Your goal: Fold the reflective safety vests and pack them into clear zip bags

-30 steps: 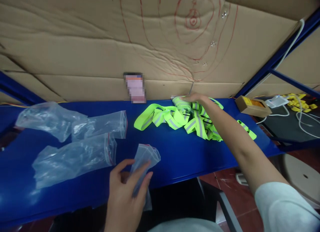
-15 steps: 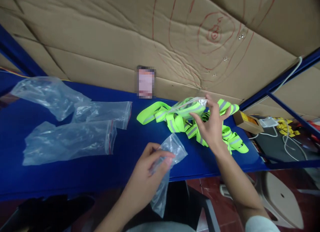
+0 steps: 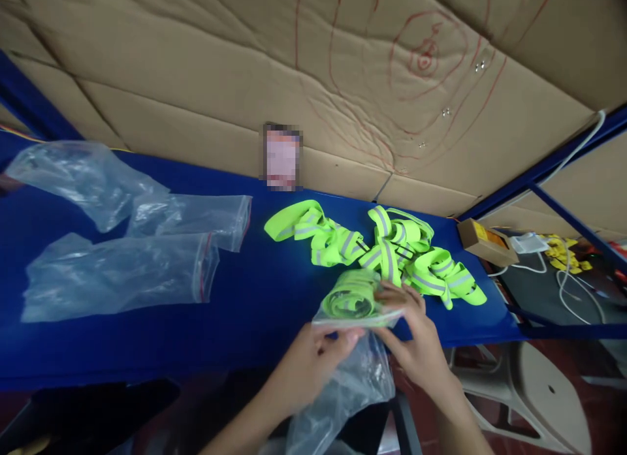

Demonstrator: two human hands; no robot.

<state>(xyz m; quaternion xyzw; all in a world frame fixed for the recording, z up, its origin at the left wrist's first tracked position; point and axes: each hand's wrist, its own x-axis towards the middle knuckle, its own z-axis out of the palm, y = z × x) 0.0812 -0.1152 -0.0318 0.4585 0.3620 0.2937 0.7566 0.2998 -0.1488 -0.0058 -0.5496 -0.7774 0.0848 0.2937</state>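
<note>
Left hand: thumb and fingers pinched together on thin clear plastic, just under the near edge of the filled bag; exact fingertip contact partly hidden.

Right hand: fingers bent around the right side of the filled bag, thumb below, gripping it.

Filled bag: clear plastic, held between both hands above the table's near edge; contains one coiled strap, fluorescent yellow-green with a reflective stripe.

Second bag: clear plastic, limp, hanging below the left hand.

Loose straps: same yellow-green webbing with grey stripes, tangled heap, on the blue table just beyond the hands.

Clear bags: three, lying at the table's left, two showing red seal lines.

Rectangular item: blurred, upright against the cardboard panel, which bears red drawn lines.

Small carton: open, yellow inside, right end.

Stool: beige, lower right.
</note>
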